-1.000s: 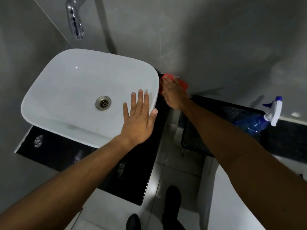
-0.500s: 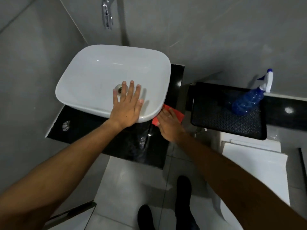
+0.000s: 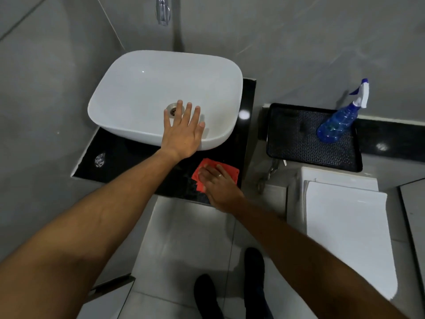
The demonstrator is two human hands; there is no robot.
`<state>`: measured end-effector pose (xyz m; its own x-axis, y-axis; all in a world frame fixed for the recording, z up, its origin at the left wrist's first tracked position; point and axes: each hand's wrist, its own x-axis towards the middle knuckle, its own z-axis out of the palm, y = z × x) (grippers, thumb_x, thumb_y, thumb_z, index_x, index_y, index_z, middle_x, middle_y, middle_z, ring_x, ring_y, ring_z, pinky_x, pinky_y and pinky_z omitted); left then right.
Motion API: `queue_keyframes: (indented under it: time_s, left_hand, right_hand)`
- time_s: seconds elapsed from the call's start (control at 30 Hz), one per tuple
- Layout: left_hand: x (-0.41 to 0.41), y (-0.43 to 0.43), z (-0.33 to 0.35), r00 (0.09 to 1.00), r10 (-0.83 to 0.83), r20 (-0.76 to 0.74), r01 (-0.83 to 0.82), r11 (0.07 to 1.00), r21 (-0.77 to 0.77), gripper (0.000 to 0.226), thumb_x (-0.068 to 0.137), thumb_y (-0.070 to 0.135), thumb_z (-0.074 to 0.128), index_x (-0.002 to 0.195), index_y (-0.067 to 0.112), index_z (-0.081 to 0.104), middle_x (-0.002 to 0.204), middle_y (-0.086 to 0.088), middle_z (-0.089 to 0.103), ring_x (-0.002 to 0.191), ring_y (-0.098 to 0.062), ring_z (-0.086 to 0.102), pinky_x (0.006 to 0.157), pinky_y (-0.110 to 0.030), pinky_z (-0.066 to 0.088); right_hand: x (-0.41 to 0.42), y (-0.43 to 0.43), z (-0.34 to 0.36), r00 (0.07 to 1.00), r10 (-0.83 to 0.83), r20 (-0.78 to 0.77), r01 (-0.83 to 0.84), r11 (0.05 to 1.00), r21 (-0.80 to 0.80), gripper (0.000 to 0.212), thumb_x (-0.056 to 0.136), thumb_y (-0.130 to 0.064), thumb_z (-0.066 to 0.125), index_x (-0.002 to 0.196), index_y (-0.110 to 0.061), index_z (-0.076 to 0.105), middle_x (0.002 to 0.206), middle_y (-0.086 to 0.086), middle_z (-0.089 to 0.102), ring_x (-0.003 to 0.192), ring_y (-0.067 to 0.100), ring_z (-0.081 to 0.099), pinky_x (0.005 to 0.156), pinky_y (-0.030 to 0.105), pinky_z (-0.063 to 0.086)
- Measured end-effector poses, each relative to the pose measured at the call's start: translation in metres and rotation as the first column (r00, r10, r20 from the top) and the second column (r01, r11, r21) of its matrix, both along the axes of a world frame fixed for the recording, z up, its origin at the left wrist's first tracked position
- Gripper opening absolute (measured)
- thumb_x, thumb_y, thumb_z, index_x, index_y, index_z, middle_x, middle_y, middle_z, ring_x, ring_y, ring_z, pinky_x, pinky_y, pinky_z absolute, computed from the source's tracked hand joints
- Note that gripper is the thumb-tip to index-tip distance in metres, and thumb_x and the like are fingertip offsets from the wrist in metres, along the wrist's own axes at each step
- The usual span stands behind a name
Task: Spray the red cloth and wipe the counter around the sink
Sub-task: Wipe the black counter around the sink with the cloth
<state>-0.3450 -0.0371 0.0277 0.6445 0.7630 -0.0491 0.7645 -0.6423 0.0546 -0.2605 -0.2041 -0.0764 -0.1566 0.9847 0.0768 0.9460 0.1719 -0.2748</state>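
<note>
A white basin (image 3: 147, 88) sits on a black counter (image 3: 128, 155). My left hand (image 3: 184, 132) lies flat on the basin's front rim, fingers spread, holding nothing. My right hand (image 3: 218, 183) presses a red cloth (image 3: 230, 170) flat onto the counter's front right corner, just in front of the basin. Part of the cloth is hidden under my fingers. A blue spray bottle (image 3: 338, 120) with a white trigger leans in a black tray (image 3: 299, 143) to the right, out of both hands.
A chrome faucet (image 3: 162, 12) hangs from the grey wall above the basin. A white toilet lid (image 3: 345, 226) stands at the right, below the tray. A wet patch (image 3: 100, 160) marks the counter's left end. My dark shoes (image 3: 230, 291) stand on the pale tiled floor.
My right hand has dragged the red cloth from the back right corner beside the basin forward to the counter's front right corner. My left hand stayed on the basin rim.
</note>
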Motion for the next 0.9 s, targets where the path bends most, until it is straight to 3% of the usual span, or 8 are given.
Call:
queue_keyframes:
  time_s: [0.2, 0.33, 0.47, 0.53, 0.6, 0.7, 0.8, 0.9]
  left_hand:
    - [-0.001, 0.0, 0.0, 1.0, -0.014, 0.021, 0.014, 1.0, -0.002, 0.072, 0.094, 0.054, -0.008, 0.156, 0.02, 0.006, 0.166, -0.006, 0.004, 0.152, -0.027, -0.011, 0.12, -0.058, -0.007]
    - [-0.008, 0.002, 0.001, 0.993, -0.07, 0.092, 0.072, 0.997, -0.02, 0.07, 0.097, 0.053, -0.005, 0.157, 0.017, 0.006, 0.166, -0.006, 0.003, 0.152, -0.026, -0.012, 0.122, -0.053, -0.004]
    - [-0.02, 0.001, 0.007, 0.913, -0.086, 0.398, 0.155, 0.977, -0.144, 0.063, 0.102, 0.048, 0.011, 0.156, 0.015, 0.012, 0.166, -0.001, 0.005, 0.153, -0.024, -0.009, 0.124, -0.042, -0.004]
    - [-0.034, -0.016, 0.006, 0.795, -0.048, 0.605, 0.122, 0.989, -0.082, 0.056, 0.104, 0.04, 0.022, 0.152, 0.011, 0.028, 0.161, -0.001, 0.024, 0.152, -0.022, 0.012, 0.125, -0.038, 0.009]
    - [-0.052, -0.05, -0.007, 0.733, -0.003, 0.68, -0.028, 0.999, 0.035, 0.04, 0.103, 0.029, 0.034, 0.137, 0.012, 0.047, 0.142, -0.002, 0.049, 0.134, -0.022, 0.041, 0.113, -0.037, 0.03]
    - [-0.062, -0.121, -0.043, 0.85, 0.111, 0.515, -0.123, 0.992, -0.012, 0.029, 0.098, 0.028, 0.04, 0.118, 0.016, 0.058, 0.119, -0.006, 0.06, 0.108, -0.032, 0.055, 0.092, -0.041, 0.035]
    - [-0.043, -0.175, -0.081, 0.976, 0.181, 0.119, -0.165, 0.978, -0.131, 0.054, 0.097, 0.041, 0.034, 0.141, 0.011, 0.045, 0.145, -0.014, 0.047, 0.136, -0.037, 0.04, 0.111, -0.051, 0.029]
    - [-0.016, -0.189, -0.093, 0.937, 0.348, 0.031, -0.337, 0.923, -0.184, 0.069, 0.097, 0.045, 0.026, 0.153, 0.005, 0.025, 0.16, -0.019, 0.025, 0.151, -0.036, 0.013, 0.121, -0.058, 0.007]
  right_hand:
    - [-0.062, -0.04, 0.0, 0.962, -0.265, 0.069, 0.268, 0.962, -0.052, 0.064, 0.084, -0.027, 0.055, 0.142, -0.009, 0.036, 0.149, 0.009, 0.041, 0.142, 0.028, 0.029, 0.117, 0.049, 0.02]
    - [-0.096, -0.034, 0.004, 0.882, -0.462, 0.088, 0.471, 0.868, -0.157, 0.079, 0.084, -0.027, 0.057, 0.147, -0.005, 0.015, 0.157, 0.016, 0.02, 0.146, 0.033, 0.011, 0.117, 0.052, 0.002]
    - [-0.117, -0.015, 0.016, 0.816, -0.578, -0.022, 0.56, 0.8, -0.215, 0.074, 0.086, -0.025, 0.05, 0.147, -0.003, 0.013, 0.157, 0.019, 0.017, 0.146, 0.035, 0.007, 0.117, 0.053, 0.0]
    - [-0.114, -0.012, 0.02, 0.789, -0.584, -0.191, 0.548, 0.809, -0.21, 0.061, 0.091, -0.024, 0.038, 0.146, -0.006, 0.021, 0.156, 0.015, 0.023, 0.146, 0.031, 0.011, 0.119, 0.051, 0.004]
    - [-0.094, -0.012, 0.025, 0.757, -0.557, -0.341, 0.553, 0.825, -0.119, 0.05, 0.094, -0.025, 0.033, 0.141, -0.01, 0.036, 0.151, 0.01, 0.038, 0.14, 0.028, 0.03, 0.115, 0.049, 0.023]
    - [-0.034, -0.01, 0.037, 0.696, -0.563, -0.446, 0.648, 0.76, 0.051, 0.034, 0.091, -0.024, 0.043, 0.121, -0.019, 0.057, 0.128, 0.003, 0.061, 0.117, 0.029, 0.052, 0.094, 0.047, 0.039]
    - [0.031, 0.009, 0.052, 0.743, -0.531, -0.406, 0.636, 0.75, 0.184, 0.022, 0.09, -0.021, 0.044, 0.107, -0.016, 0.058, 0.112, 0.008, 0.063, 0.106, 0.033, 0.053, 0.089, 0.046, 0.037]
    - [0.077, 0.038, 0.067, 0.839, -0.452, -0.303, 0.539, 0.77, 0.342, 0.016, 0.094, -0.022, 0.043, 0.103, -0.016, 0.055, 0.112, 0.008, 0.06, 0.108, 0.03, 0.049, 0.089, 0.045, 0.036]
